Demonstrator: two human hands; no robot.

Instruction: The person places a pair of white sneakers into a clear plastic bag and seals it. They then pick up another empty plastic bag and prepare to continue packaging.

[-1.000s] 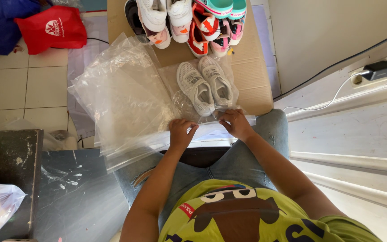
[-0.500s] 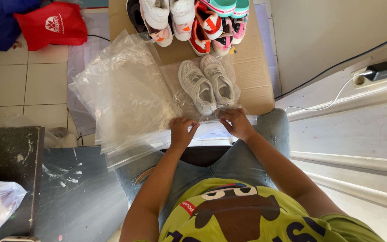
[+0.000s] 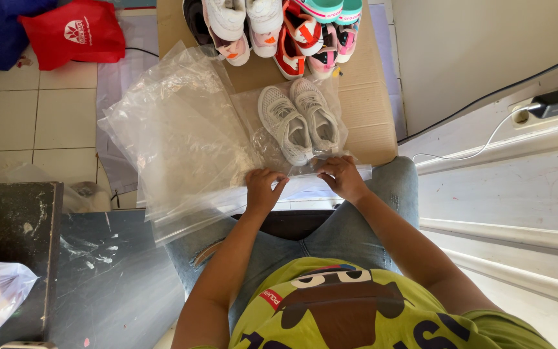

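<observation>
Both hands pinched the near edge of a clear plastic bag [image 3: 292,152]: left hand [image 3: 263,189] and right hand [image 3: 342,176] closed on its mouth. Just beyond the fingers, a pair of grey mesh sneakers [image 3: 298,116] lay inside. The film looked thin, slippery and limp, the shoes light; the open edge seemed the best hold.

Shoe row [image 3: 272,29] blocks beyond; tiled floor [image 3: 33,123] open.
</observation>
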